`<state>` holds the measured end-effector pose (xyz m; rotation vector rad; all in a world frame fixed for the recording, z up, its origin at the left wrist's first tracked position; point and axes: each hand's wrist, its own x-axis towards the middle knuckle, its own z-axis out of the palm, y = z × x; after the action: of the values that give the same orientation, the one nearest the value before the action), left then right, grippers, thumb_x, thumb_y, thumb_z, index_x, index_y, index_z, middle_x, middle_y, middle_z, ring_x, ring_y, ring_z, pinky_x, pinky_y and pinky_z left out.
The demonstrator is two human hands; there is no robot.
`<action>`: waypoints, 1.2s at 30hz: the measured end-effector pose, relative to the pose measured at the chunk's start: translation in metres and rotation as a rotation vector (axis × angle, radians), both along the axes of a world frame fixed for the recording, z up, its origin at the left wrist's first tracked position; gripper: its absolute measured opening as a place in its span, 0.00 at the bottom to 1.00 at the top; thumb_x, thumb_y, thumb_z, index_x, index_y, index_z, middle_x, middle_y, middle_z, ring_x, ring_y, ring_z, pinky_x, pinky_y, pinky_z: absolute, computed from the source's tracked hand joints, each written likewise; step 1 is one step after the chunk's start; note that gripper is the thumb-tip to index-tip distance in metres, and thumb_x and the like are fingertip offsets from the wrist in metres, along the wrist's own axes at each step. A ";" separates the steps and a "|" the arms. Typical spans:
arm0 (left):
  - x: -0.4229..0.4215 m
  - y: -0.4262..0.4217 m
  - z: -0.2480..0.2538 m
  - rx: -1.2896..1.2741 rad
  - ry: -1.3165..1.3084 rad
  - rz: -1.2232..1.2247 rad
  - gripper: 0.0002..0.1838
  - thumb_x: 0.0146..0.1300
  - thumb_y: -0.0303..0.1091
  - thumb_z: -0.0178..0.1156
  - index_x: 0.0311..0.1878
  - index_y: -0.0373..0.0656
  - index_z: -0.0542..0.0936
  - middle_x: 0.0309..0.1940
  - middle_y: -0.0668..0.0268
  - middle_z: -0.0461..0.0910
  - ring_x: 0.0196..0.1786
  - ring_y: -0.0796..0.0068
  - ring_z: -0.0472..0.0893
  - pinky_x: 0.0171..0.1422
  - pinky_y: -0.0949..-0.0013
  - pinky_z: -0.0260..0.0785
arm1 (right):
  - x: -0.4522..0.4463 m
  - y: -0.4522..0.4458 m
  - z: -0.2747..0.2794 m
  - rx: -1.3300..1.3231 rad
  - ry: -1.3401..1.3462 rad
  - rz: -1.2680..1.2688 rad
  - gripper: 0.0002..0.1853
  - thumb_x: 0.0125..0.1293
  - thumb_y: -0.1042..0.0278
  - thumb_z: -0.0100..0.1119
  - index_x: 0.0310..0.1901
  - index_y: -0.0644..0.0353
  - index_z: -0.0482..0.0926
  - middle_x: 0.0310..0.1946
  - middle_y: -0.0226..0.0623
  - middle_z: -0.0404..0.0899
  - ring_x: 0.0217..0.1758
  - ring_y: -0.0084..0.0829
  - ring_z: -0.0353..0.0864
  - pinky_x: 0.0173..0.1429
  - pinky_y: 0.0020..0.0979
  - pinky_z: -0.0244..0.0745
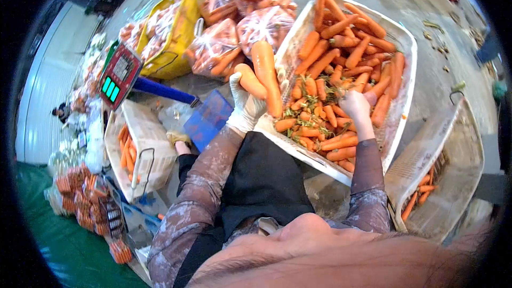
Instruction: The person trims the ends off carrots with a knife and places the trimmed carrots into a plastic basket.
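Two carrots (265, 74) are held up at the near-left rim of a crate (412, 77), the longer pointing away from the body, the shorter slanting beside it. The gloved left hand (248, 109) is raised, fingers curled around them. The right hand (356, 104) bends down onto the heap (325, 120); its grip I cannot tell. Concrete floor (434, 8) surrounds the crate, with bags (265, 28) beyond.

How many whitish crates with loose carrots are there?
3: the large crate before you, the left crate by the scale, and the right crate. Others may be hidden.
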<state>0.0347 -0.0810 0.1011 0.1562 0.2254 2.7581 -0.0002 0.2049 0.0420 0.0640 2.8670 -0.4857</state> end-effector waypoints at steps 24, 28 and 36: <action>0.063 -0.004 0.022 -0.374 -0.556 0.491 0.35 0.58 0.60 0.42 0.49 0.32 0.72 0.41 0.52 0.75 0.48 0.55 0.75 0.59 0.54 0.64 | 0.061 -0.109 0.022 -0.393 0.769 0.459 0.15 0.60 0.65 0.58 0.19 0.58 0.67 0.16 0.39 0.69 0.20 0.41 0.74 0.24 0.38 0.68; 0.069 -0.006 0.003 -1.079 -0.175 0.567 0.36 0.58 0.60 0.43 0.51 0.31 0.72 0.43 0.51 0.74 0.49 0.53 0.74 0.60 0.53 0.64 | 0.065 -0.103 0.030 -0.439 0.787 0.488 0.15 0.59 0.66 0.59 0.19 0.58 0.67 0.16 0.39 0.69 0.20 0.41 0.74 0.25 0.38 0.68; 0.062 0.006 0.010 -0.574 -0.468 0.494 0.34 0.62 0.56 0.37 0.49 0.29 0.74 0.35 0.50 0.80 0.40 0.54 0.80 0.52 0.58 0.73 | 0.065 -0.100 0.033 -0.465 0.794 0.456 0.14 0.58 0.68 0.59 0.18 0.58 0.68 0.15 0.39 0.70 0.20 0.42 0.74 0.24 0.38 0.68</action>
<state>0.0964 -0.0754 0.1107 -0.7761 1.0125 2.9455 0.0651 0.1047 0.0751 -1.0499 3.2030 -1.2783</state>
